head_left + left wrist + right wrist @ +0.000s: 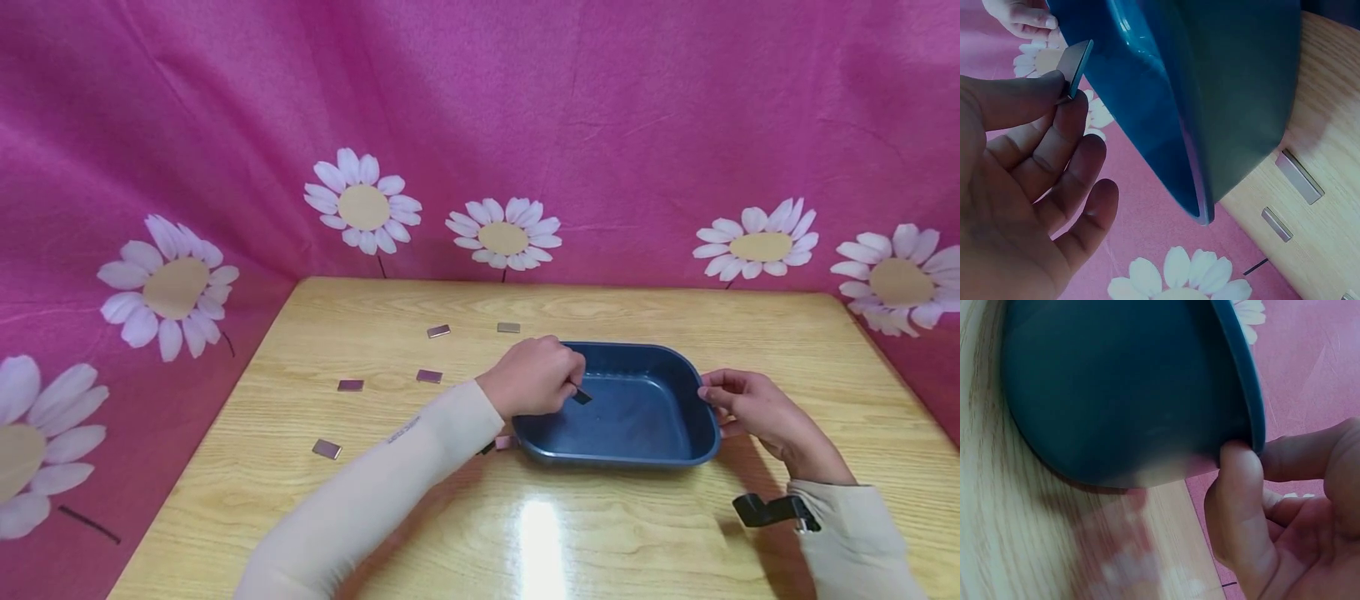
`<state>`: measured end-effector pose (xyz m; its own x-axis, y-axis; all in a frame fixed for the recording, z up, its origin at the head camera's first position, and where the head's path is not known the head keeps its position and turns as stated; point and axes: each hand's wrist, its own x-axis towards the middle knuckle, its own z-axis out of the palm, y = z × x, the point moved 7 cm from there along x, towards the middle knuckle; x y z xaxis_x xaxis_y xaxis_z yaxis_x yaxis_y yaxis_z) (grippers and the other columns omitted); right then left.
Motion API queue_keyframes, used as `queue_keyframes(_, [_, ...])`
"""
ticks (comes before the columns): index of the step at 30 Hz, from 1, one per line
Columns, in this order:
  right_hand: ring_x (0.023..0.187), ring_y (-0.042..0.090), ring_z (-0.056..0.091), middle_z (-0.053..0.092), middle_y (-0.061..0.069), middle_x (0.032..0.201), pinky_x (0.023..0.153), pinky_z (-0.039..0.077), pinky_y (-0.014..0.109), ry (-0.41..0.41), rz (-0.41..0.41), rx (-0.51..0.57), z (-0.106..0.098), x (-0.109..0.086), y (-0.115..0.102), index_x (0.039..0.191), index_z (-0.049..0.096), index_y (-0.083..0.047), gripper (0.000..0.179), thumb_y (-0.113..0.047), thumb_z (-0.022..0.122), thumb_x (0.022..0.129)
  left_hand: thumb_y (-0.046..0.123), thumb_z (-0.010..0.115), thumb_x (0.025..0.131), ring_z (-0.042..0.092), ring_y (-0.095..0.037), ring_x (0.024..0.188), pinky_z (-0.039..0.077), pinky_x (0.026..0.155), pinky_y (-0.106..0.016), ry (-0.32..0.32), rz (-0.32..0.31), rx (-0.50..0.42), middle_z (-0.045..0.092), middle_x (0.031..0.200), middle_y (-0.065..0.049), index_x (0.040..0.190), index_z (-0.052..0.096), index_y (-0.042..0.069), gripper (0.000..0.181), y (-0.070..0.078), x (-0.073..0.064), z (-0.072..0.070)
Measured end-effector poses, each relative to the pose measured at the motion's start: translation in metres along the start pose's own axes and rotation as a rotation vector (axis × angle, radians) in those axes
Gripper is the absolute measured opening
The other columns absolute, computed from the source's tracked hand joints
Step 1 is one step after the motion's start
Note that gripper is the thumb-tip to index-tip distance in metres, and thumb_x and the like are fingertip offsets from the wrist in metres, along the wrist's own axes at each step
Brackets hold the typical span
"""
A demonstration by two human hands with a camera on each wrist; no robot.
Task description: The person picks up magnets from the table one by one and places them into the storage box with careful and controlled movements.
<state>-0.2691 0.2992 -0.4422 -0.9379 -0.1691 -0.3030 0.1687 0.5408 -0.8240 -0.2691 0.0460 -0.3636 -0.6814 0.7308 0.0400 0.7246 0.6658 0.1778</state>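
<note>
My left hand [536, 375] reaches over the left side of a dark blue rectangular basin [622, 421]. Between its thumb and index finger it pinches a small flat rectangular plate [1076, 65], glossy along its edge; the other fingers are loosely bent in the left wrist view. The plate is above the basin floor and looks dark in the head view. At the basin's right end, my right hand [765, 417] holds the rim, thumb on one side and fingers on the other. The basin stands on the wooden table [637, 533].
Several similar small plates lie left of and behind the basin, among them one plate [327, 449] nearest the left edge and another plate [508, 327] at the back. A pinkish piece [506, 442] shows beside the basin's left wall. A magenta flowered cloth [600, 125] hangs around the table.
</note>
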Motion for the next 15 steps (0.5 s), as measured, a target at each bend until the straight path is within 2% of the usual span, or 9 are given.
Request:
queue_keyframes(9, [0.072, 0.009, 0.055, 0.053, 0.0, 0.083, 0.063, 0.059, 0.028, 0.003, 0.032, -0.029, -0.001, 0.0, 0.004, 0.131, 0.042, 0.016, 0.039, -0.014, 0.044, 0.105, 0.019, 0.065, 0.094, 0.057, -0.007, 0.073, 0.044, 0.064, -0.018, -0.028, 0.001, -0.006, 0.069, 0.083, 0.008, 0.088, 0.069, 0.017, 0.008, 0.003, 0.008, 0.006])
queue_keyframes(15, [0.072, 0.008, 0.052, 0.05, -0.001, 0.081, 0.062, 0.059, 0.028, 0.007, 0.008, -0.022, 0.001, 0.001, 0.002, 0.129, 0.043, 0.016, 0.038, -0.013, 0.045, 0.105, 0.02, 0.061, 0.096, 0.056, -0.005, 0.074, 0.046, 0.066, -0.02, -0.041, 0.001, 0.022, 0.068, 0.084, 0.01, 0.09, 0.068, 0.019, 0.009, 0.006, 0.014, 0.014])
